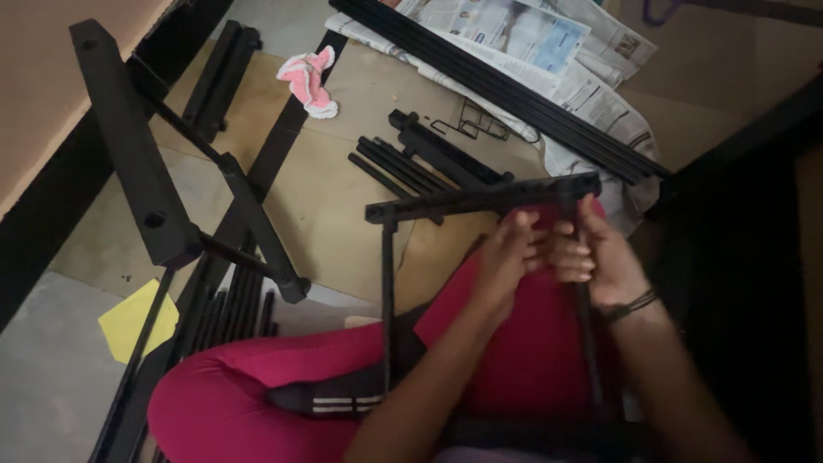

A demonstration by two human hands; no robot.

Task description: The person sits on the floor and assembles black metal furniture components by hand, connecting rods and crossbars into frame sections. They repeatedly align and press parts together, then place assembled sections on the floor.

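Note:
I sit on the floor with a black rack frame (480, 199) resting over my lap, its crossbar on top and thin rods running down. My left hand (507, 257) and my right hand (591, 253) meet just under the crossbar's right end. Both are closed around the right vertical rod (588, 343). The fingers hide the joint between rod and crossbar. A second rod (387, 291) hangs from the crossbar's left end. My legs in pink trousers (257, 386) lie beneath the frame.
A larger black frame piece (129, 146) stands tilted at the left. Loose black rods (403, 167) and long bars (506, 90) lie on cardboard and newspaper (549, 43). A pink cloth (310, 81) and a yellow paper (137, 319) lie on the floor.

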